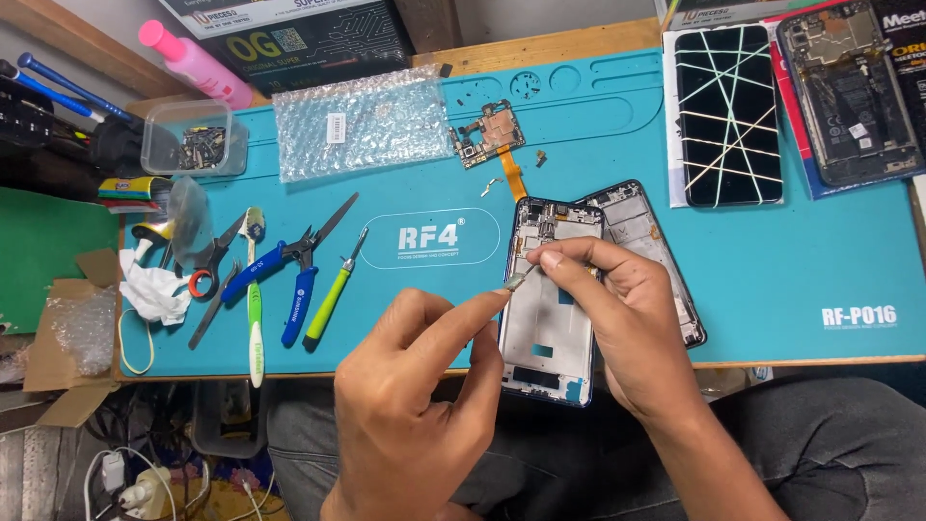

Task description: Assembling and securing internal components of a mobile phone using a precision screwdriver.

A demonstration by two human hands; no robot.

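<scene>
My left hand (415, 386) and my right hand (617, 318) meet over an opened phone frame (545, 338) that leans off the front edge of a teal work mat (772, 260). Between the tips of both hands' forefingers and thumbs is a small thin metal piece (518, 281). My right palm rests on the frame's right side. A second phone frame (641, 227) lies under and behind the first one. A circuit board (487, 133) with an orange flex cable (514, 180) lies on the mat beyond the frames.
Blue-handled pliers (289, 275), a green screwdriver (328, 299), a toothbrush (254, 299), scissors (207, 265) and tissue (154, 289) lie at left. A bubble-wrap bag (362, 121), a clear parts box (193, 140) and a pink bottle (193, 60) sit behind. Two phones (728, 116) lie at right.
</scene>
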